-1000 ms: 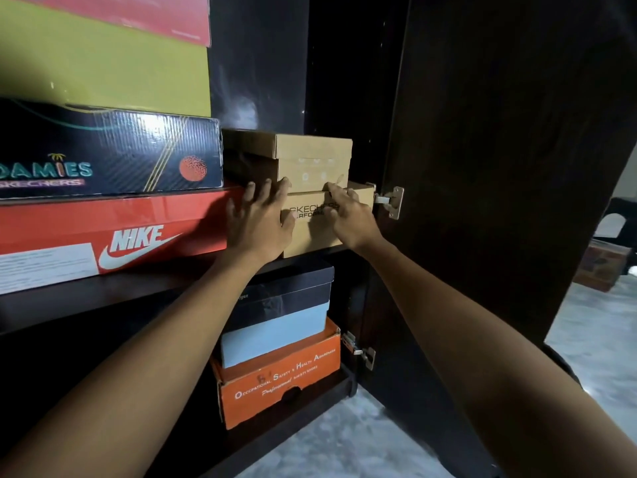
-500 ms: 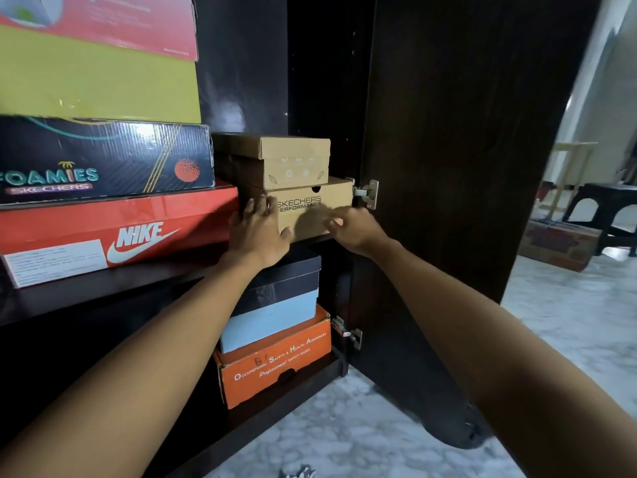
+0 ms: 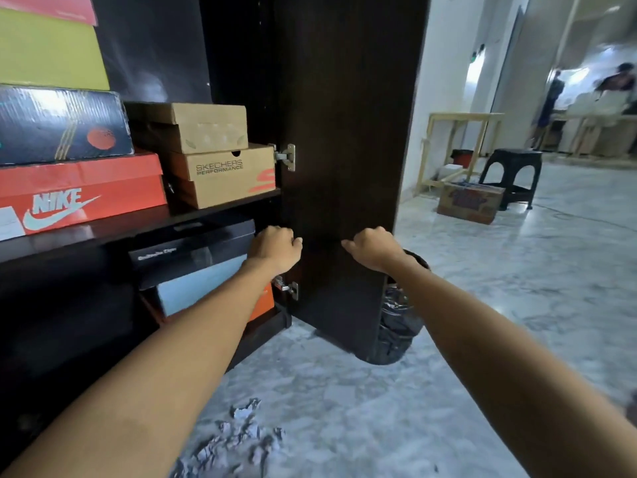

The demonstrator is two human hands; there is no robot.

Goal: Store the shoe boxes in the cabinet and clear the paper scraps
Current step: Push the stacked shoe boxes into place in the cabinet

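a: your left hand [image 3: 275,248] hangs in front of the lower shelf with its fingers loosely curled and nothing in them. your right hand [image 3: 372,248] is the same, knuckles up, fingers loosely bent, holding nothing, out in front of the open cabinet door [image 3: 344,132].

b: so what do i go for?

a: i'd say the boxes are done. the skechers box [image 3: 224,175] sits square on the upper shelf under a plain brown box [image 3: 193,127], beside the nike box [image 3: 79,191]. the paper scraps [image 3: 238,439] lie on the marble floor near your feet, below your forearms.

b: how do i do it well?

a: crouch first, then sweep the scraps together with both palms before lifting, so small bits don't scatter. a bin with a black liner [image 3: 396,319] stands just behind the door edge, a likely place for them.

b: and my arms?

a: both forearms reach forward, nearly straight, wrists level with each other.
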